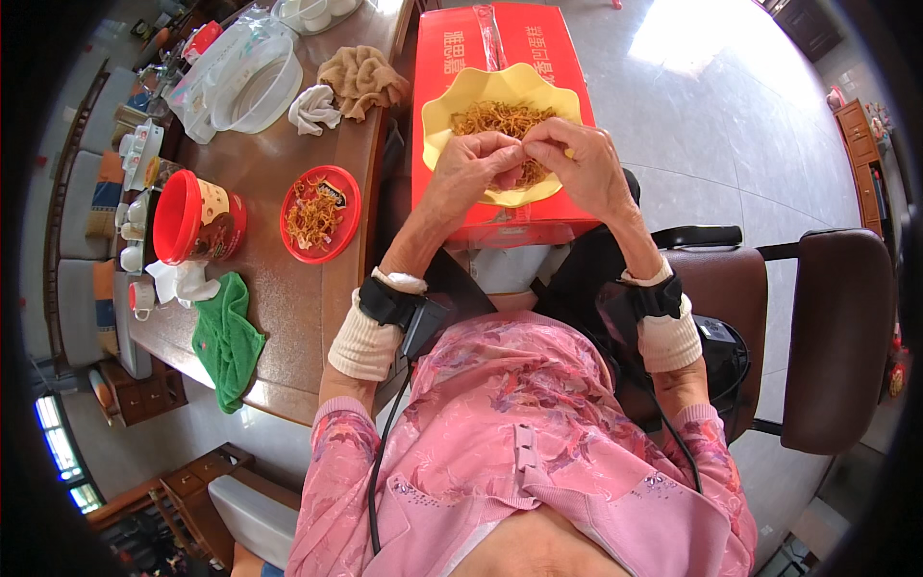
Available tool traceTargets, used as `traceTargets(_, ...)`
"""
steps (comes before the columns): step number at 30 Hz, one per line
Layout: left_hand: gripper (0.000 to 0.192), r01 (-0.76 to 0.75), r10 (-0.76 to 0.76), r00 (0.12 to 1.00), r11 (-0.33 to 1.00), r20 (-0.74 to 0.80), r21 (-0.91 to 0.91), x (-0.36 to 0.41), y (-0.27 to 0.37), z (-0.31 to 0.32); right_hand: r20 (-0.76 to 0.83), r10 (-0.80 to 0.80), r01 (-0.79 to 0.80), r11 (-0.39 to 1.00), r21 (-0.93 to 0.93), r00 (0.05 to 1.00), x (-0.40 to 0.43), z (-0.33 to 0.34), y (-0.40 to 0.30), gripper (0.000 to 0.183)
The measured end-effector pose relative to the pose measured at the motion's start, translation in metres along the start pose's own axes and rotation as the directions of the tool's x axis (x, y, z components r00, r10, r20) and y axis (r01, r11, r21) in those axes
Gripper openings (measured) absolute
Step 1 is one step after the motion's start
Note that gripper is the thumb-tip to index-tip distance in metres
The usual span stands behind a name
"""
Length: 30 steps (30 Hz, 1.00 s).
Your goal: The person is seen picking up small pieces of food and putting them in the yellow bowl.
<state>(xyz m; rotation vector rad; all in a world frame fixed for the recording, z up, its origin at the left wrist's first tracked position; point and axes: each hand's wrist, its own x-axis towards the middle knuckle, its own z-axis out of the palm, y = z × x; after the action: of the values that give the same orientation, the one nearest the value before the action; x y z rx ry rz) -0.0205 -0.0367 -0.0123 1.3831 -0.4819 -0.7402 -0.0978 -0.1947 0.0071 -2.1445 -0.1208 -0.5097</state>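
Note:
A yellow scalloped bowl (447,94) stands on a red cardboard box (440,43) and holds many thin, dried orange-brown strands (505,119). Both hands are over the near half of this bowl, their fingertips meeting. My left hand (479,166) has thumb and forefinger pinched together. My right hand (580,159) pinches close against it. Whatever is between the fingertips is too small to make out. On the wooden table at the left, a round red lid (351,216) carries more of the strands.
On the wooden table (288,310) are a red bucket (177,216), a green cloth (229,339), a brown cloth (360,76), a white cloth (315,109) and a clear plastic tub (263,94). A brown chair (721,288) stands at the right. Cables run along both arms.

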Motion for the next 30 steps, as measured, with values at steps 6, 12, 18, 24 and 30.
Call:
traceTargets(6,0.019,0.021,-0.021,1.0,1.0,-0.006,-0.008,-0.001,0.002,-0.001,0.004,0.067,-0.067,0.997,0.038,0.998,0.002,0.0,0.003,0.013)
traceTargets(12,0.018,-0.02,0.021,0.999,0.999,0.037,-0.035,0.001,-0.003,-0.005,0.029,0.126,-0.128,0.988,0.085,0.992,0.004,0.0,0.006,0.014)
traceTargets(18,0.017,-0.042,0.043,0.999,0.995,0.009,-0.086,0.002,-0.001,-0.002,0.097,0.127,-0.138,0.983,0.119,0.987,0.008,-0.005,0.005,0.009)
traceTargets(24,0.013,-0.063,0.065,0.997,0.997,0.044,-0.042,0.0,0.006,-0.001,0.116,0.216,-0.24,0.935,0.262,0.969,0.014,-0.01,0.005,0.012)
traceTargets(30,0.016,-0.069,0.069,0.998,0.997,0.009,-0.03,-0.004,0.007,-0.007,0.076,0.217,-0.229,0.936,0.267,0.973,0.014,-0.018,0.005,0.011)
